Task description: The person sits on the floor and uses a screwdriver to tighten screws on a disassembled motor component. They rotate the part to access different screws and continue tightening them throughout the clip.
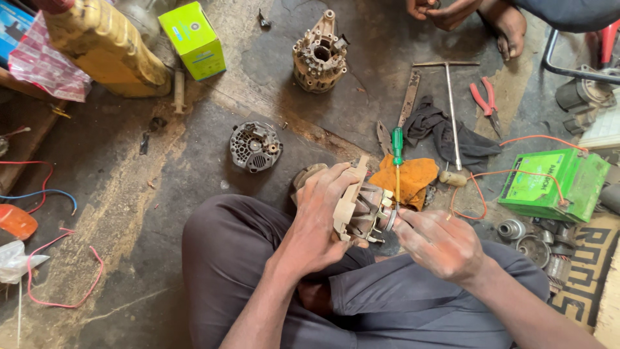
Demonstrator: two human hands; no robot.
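Alternator part, a pale cast-metal housing (pixel 354 205) with copper windings showing, sits above our lap, between our two hands, as we look down from the head camera. Our left hand (pixel 321 216) is wrapped firmly around its outer shell, fingers curled over the top edge. Our right hand (pixel 439 242) is partly closed, its fingertips (pixel 402 222) pinching a small metal ring at the exposed end of the housing. We judge that we are working on that end fitting, and the next move seems to call for a steady grip while the ring is seated or turned.

On the stained concrete floor, a green-handled screwdriver (pixel 398 155) lies on an orange rag (pixel 413 176) just beyond the housing. A long metal T-handle wrench (pixel 450 106) crosses a dark cloth (pixel 445 132), with red-handled pliers (pixel 485 100) near it. A green rectangular battery (pixel 555 184) with orange wires stands to the right. Two more alternator pieces (pixel 256 147) (pixel 320 55), a green cardboard box (pixel 192 39) and a yellow plastic jug (pixel 106 45) lie farther off. Another person's hands (pixel 445 11) appear at the top edge. Nothing blocks our hands.
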